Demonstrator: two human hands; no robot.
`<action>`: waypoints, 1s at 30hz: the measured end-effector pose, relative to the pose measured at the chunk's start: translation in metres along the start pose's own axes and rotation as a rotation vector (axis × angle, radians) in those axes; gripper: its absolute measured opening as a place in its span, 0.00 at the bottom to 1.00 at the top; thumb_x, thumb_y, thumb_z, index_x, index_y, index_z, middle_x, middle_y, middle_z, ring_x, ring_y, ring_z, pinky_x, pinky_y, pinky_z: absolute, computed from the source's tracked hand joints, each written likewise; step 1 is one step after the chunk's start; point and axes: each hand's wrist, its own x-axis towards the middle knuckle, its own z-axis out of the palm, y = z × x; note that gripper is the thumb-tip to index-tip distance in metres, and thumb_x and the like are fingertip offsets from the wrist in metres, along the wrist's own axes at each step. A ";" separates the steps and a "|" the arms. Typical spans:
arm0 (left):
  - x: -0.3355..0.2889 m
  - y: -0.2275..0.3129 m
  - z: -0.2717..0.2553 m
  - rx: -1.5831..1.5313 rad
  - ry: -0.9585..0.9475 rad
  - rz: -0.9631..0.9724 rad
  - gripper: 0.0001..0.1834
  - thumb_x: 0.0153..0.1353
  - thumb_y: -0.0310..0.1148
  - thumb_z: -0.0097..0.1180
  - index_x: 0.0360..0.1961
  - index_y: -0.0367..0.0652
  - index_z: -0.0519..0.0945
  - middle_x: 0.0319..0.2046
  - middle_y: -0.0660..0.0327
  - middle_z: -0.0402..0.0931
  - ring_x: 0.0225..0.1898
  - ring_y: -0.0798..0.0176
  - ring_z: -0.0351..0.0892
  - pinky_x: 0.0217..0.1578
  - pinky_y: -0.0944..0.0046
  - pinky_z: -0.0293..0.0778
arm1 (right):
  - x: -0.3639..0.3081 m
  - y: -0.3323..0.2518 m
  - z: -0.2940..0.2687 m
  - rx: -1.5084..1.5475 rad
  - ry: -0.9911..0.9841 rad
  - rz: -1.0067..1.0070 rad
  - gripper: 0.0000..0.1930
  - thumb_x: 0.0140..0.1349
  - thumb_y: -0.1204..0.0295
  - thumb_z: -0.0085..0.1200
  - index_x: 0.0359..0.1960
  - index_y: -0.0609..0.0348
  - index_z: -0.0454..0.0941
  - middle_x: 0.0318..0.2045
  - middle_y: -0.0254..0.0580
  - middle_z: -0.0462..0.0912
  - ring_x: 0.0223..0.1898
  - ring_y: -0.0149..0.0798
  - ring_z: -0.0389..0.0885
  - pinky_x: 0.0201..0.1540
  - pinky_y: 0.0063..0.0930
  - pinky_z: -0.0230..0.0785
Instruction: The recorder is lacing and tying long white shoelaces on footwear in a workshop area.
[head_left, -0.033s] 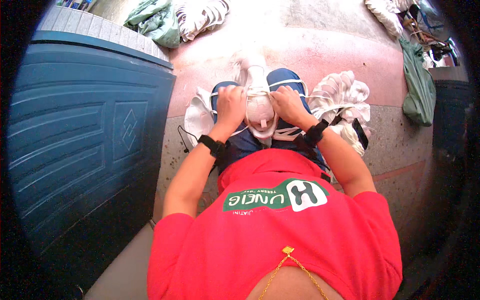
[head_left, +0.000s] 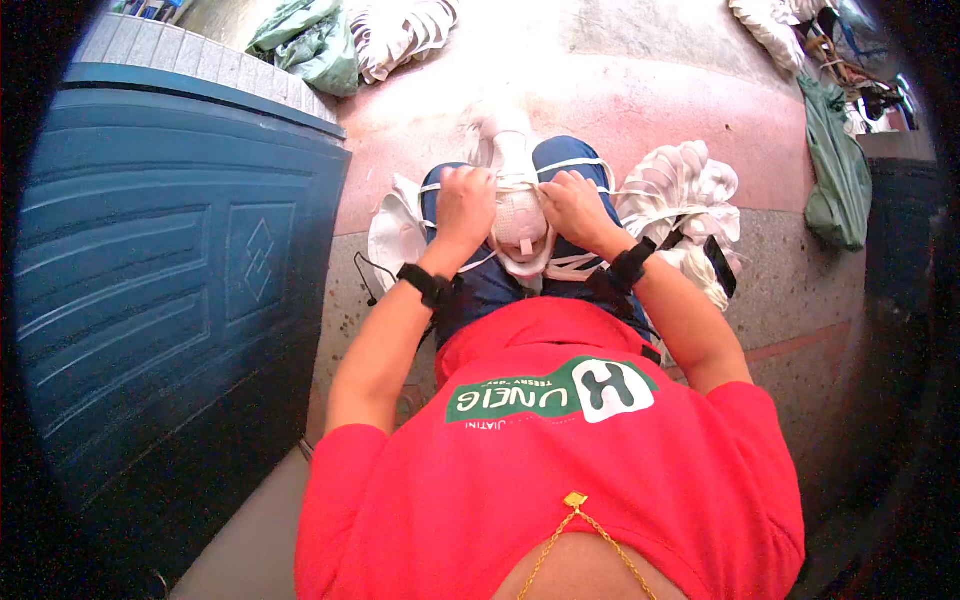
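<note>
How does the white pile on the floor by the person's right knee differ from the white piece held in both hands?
The pile lies loose on the floor, touched by no hand; the held piece sits on the lap between the left hand and right hand. The pile is larger and heaped in many folds; the held piece is a single small shape. Both are white.

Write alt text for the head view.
Seated person in a red shirt, seen from above, holds a white mask on their lap with left hand and right hand. White mask piles lie on the floor beside their knees; a blue door stands at left.
</note>
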 end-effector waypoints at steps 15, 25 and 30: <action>0.016 0.001 0.021 -0.060 -0.161 0.111 0.08 0.41 0.31 0.57 0.19 0.37 0.73 0.20 0.50 0.73 0.29 0.47 0.71 0.33 0.54 0.67 | -0.004 0.001 0.005 0.113 0.140 -0.064 0.06 0.48 0.69 0.48 0.25 0.55 0.76 0.26 0.41 0.73 0.31 0.46 0.70 0.32 0.40 0.60; 0.033 -0.008 0.007 -0.453 -0.427 -0.202 0.08 0.43 0.29 0.59 0.22 0.36 0.74 0.19 0.59 0.74 0.22 0.66 0.72 0.24 0.68 0.68 | 0.002 -0.011 0.004 -0.016 0.038 -0.180 0.05 0.44 0.72 0.49 0.24 0.57 0.75 0.26 0.43 0.75 0.32 0.44 0.72 0.33 0.37 0.62; 0.042 -0.007 0.009 -0.816 -0.534 -0.421 0.08 0.41 0.28 0.62 0.21 0.36 0.76 0.20 0.63 0.75 0.23 0.72 0.71 0.23 0.71 0.68 | 0.013 -0.027 -0.012 -0.383 -0.233 -0.243 0.04 0.44 0.70 0.50 0.21 0.54 0.76 0.27 0.39 0.75 0.36 0.37 0.71 0.34 0.30 0.60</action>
